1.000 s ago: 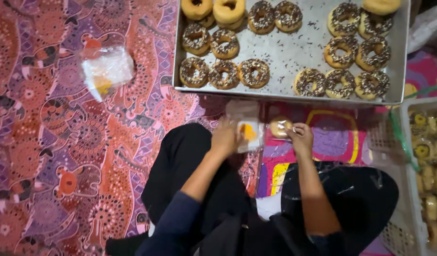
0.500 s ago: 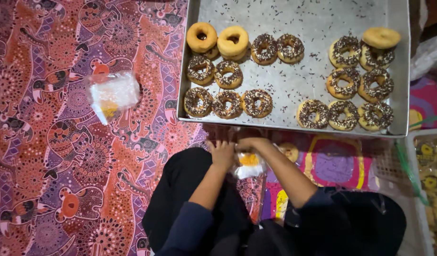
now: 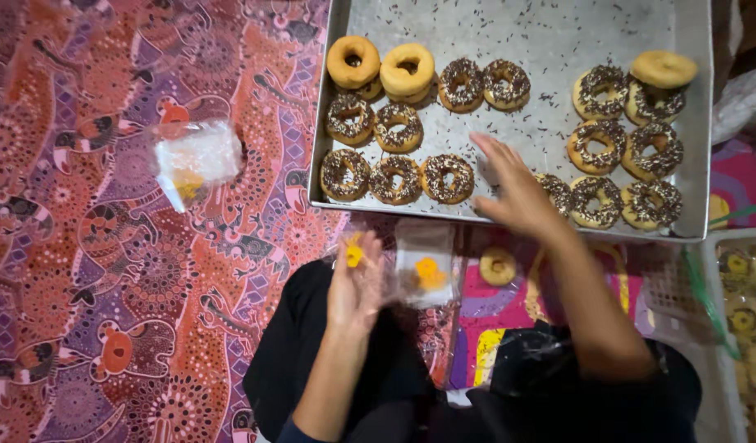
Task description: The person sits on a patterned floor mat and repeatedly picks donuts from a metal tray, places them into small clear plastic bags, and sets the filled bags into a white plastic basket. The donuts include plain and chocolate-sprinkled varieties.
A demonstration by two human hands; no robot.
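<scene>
A crumpled clear plastic bag (image 3: 196,160) lies on the patterned red cloth (image 3: 91,271). The left hand (image 3: 355,283) pinches a small clear plastic wrapper (image 3: 423,267). The right hand (image 3: 517,193), fingers spread, reaches over the shallow metal tray (image 3: 558,33) holding sprinkled ring doughnuts (image 3: 394,179).

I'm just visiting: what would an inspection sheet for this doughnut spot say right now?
Surface: patterned red cloth under a metal tray.
Job's things: sprinkled doughnuts in rows on the tray; clear plastic bag.
Clutter: another small clear bag on the cloth; one plain doughnut below the tray; loose sprinkles.
Hands: left hand holds the clear plastic bag; right hand open over the tray, holding nothing.
Cables: nothing seen.
Surroundings: crate of packed doughnuts at right.
</scene>
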